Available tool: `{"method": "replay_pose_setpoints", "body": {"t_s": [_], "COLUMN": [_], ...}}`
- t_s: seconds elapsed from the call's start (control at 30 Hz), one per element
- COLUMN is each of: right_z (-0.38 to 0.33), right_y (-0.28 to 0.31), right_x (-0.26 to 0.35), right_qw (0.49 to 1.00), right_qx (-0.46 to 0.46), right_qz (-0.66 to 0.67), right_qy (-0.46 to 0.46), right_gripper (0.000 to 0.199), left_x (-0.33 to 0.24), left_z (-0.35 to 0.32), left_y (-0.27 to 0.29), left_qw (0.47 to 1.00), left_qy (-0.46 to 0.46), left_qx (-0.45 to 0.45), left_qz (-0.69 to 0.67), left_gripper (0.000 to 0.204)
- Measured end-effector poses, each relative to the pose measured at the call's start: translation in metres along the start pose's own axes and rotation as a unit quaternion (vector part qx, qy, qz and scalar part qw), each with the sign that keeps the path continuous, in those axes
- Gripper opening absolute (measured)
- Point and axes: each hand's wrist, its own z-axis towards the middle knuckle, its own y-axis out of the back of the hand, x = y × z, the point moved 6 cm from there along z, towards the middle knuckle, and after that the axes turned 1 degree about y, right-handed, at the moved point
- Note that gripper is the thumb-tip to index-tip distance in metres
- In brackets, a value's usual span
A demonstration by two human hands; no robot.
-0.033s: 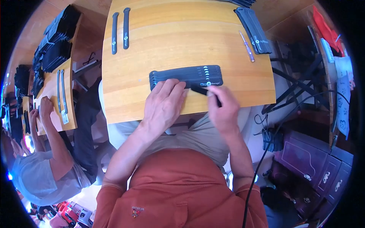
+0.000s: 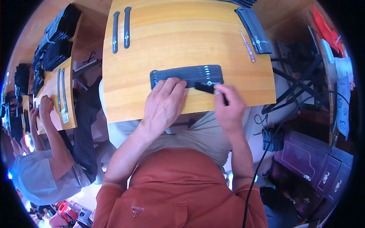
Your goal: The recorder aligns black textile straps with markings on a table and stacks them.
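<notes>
A fanned stack of black hook-and-loop straps [image 2: 178,72] lies across the table in front of me, with pale marks near its right end. My left hand [image 2: 166,97] bears down on the near left part of this stack, its fingers bent over it and the thumb hidden. At the stack's near right edge, my right hand [image 2: 230,104] is closed on a short black strip [image 2: 204,88], which looks like a loose strap end. Part of the strip is hidden by the fingers, and I cannot tell whether it belongs to the stack.
Two single straps [image 2: 127,28] lie at the far left of the wooden table [image 2: 171,41]. A screwdriver [image 2: 248,46] rests beside another strap bundle [image 2: 255,30] at the far right. A co-worker [image 2: 53,163] sits left at another table. A black cable [image 2: 255,178] hangs on my right.
My right hand has shifted a little to the right, and the black strip has moved right with it. The left hand stays on the stack.
</notes>
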Motion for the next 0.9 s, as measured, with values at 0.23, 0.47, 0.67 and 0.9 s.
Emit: {"method": "replay_pose_setpoints", "body": {"t_s": [0.23, 0.47, 0.67, 0.9], "right_z": [-0.006, -0.002, -0.008, -0.039], "right_y": [0.1, 0.144, 0.207, 0.127], "right_x": [-0.062, -0.073, -0.055, 0.052], "right_qw": [0.974, 0.945, 0.911, 0.951], "right_qx": [-0.159, -0.292, -0.401, -0.252], "right_qz": [-0.05, -0.116, -0.013, -0.138], "right_qy": [-0.154, -0.095, -0.093, 0.115], "right_gripper": [0.014, 0.011, 0.028, 0.027], "left_x": [0.002, 0.001, 0.002, -0.048], "left_z": [0.004, 0.005, 0.001, -0.014], "left_y": [-0.002, -0.002, -0.006, -0.001], "left_qw": [0.999, 0.999, 0.999, 0.996], "left_qy": [0.011, 0.0, -0.003, -0.043], "left_qx": [0.033, 0.033, 0.035, 0.018], "left_qz": [0.019, 0.007, 0.009, -0.077], "left_gripper": [0.018, 0.021, 0.024, 0.046]}}
